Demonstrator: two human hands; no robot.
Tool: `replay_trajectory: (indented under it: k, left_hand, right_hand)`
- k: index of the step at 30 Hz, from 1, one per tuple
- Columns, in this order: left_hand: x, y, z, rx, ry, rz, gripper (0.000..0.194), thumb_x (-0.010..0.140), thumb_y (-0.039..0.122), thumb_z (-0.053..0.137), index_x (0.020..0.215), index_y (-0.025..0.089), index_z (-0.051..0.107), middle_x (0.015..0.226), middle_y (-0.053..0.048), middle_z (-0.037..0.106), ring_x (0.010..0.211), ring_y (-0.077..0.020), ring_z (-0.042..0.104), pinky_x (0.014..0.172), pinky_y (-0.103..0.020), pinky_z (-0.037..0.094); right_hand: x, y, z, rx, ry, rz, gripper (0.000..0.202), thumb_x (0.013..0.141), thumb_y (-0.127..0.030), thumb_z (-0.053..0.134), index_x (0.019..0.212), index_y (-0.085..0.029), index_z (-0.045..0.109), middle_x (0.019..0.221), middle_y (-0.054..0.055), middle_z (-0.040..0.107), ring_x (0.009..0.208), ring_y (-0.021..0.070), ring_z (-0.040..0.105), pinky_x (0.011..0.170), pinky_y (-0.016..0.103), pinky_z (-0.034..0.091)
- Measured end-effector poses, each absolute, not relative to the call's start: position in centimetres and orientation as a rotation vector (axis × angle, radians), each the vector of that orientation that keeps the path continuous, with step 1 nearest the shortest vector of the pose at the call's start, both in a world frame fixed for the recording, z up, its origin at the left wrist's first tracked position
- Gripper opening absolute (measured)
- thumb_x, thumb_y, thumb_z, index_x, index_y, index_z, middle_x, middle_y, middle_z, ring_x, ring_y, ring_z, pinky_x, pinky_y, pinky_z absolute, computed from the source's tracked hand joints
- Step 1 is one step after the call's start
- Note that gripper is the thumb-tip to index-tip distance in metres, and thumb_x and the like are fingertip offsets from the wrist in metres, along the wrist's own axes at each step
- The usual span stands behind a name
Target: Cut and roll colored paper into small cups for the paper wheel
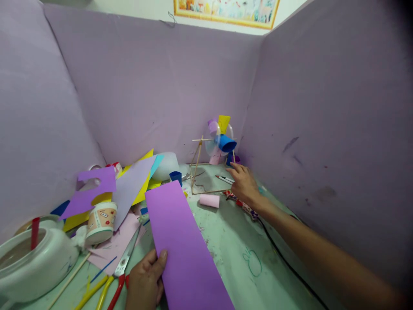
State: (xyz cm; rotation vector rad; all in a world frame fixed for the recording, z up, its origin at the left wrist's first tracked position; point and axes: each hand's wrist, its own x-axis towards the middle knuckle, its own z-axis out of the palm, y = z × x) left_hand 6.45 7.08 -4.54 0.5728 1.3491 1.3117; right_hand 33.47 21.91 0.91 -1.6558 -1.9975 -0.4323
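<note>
My left hand (146, 280) grips the left edge of a long purple paper strip (185, 241), thumb on top and fingers beneath. Farther off to the right, my right hand (243, 183) is curled around a slim white pen (225, 179) with a reddish-dark tip pointing left; part of its grip is hidden. Just beyond that hand stands a stick frame (199, 155) carrying a wheel of clear discs with a blue paper cup (226, 143), a yellow cup (223, 124) and other coloured cups. A pink paper roll (209, 200) lies in front of the frame.
Scissors (124, 262) with red and yellow handles lie left of my left hand. Behind them are a patterned paper cup (101, 223), cut coloured paper (132, 189) and a white pot (54, 254). A black cord (284, 258) runs along the right; purple panels (155, 86) surround the table.
</note>
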Motion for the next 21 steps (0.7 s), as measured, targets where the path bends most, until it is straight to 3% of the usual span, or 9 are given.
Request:
replay_trajectory:
  k: [4, 8, 11, 15, 21]
  left_hand:
    - [6.4, 6.8, -3.6, 0.529, 1.397, 1.256, 0.042, 0.043, 0.037, 0.08, 0.075, 0.015, 0.066, 0.041, 0.005, 0.052, 0.03, -0.0031, 0.031, 0.03, -0.014, 0.021]
    - [6.2, 7.0, -3.9, 0.51, 1.361, 1.271, 0.042, 0.039, 0.034, 0.081, 0.072, 0.015, 0.065, 0.039, 0.007, 0.049, 0.029, -0.0029, 0.03, 0.029, -0.014, 0.016]
    - [6.3, 7.1, -4.1, 0.557, 1.353, 1.284, 0.038, 0.041, 0.033, 0.081, 0.069, 0.014, 0.064, 0.034, 0.009, 0.042, 0.026, -0.001, 0.022, 0.029, -0.014, 0.011]
    - [6.6, 7.0, -4.1, 0.577, 1.377, 1.317, 0.039, 0.042, 0.032, 0.08, 0.072, 0.013, 0.066, 0.038, 0.007, 0.05, 0.027, 0.0004, 0.02, 0.029, -0.014, 0.011]
    - [6.8, 6.9, -3.8, 0.554, 1.385, 1.303, 0.042, 0.037, 0.038, 0.082, 0.06, 0.015, 0.057, 0.032, 0.013, 0.033, 0.027, 0.0003, 0.019, 0.03, -0.013, 0.011]
  right_hand:
    - [33.5, 20.2, 0.7, -1.685, -2.007, -0.35, 0.046, 0.063, 0.0, 0.051, 0.103, -0.014, 0.066, 0.121, 0.014, 0.058, 0.108, 0.029, 0.051, 0.092, 0.043, 0.038]
    - [33.0, 18.8, 0.5, -1.692, -1.995, -0.282, 0.039, 0.064, -0.002, 0.05, 0.095, -0.016, 0.069, 0.111, 0.011, 0.064, 0.102, 0.0268, 0.057, 0.092, 0.042, 0.04]
    - [32.8, 18.7, 0.2, -1.691, -1.957, -0.254, 0.046, 0.065, -0.003, 0.05, 0.106, -0.015, 0.065, 0.121, 0.012, 0.059, 0.107, 0.0267, 0.055, 0.092, 0.04, 0.041]
    - [33.5, 21.0, 0.7, -1.667, -1.952, -0.232, 0.056, 0.061, -0.001, 0.051, 0.116, -0.012, 0.059, 0.137, 0.016, 0.044, 0.119, 0.0294, 0.046, 0.096, 0.04, 0.04]
    - [34.3, 24.6, 1.1, -1.62, -2.005, -0.183, 0.054, 0.064, 0.0, 0.05, 0.115, -0.014, 0.059, 0.133, 0.013, 0.048, 0.121, 0.0277, 0.046, 0.098, 0.037, 0.039]
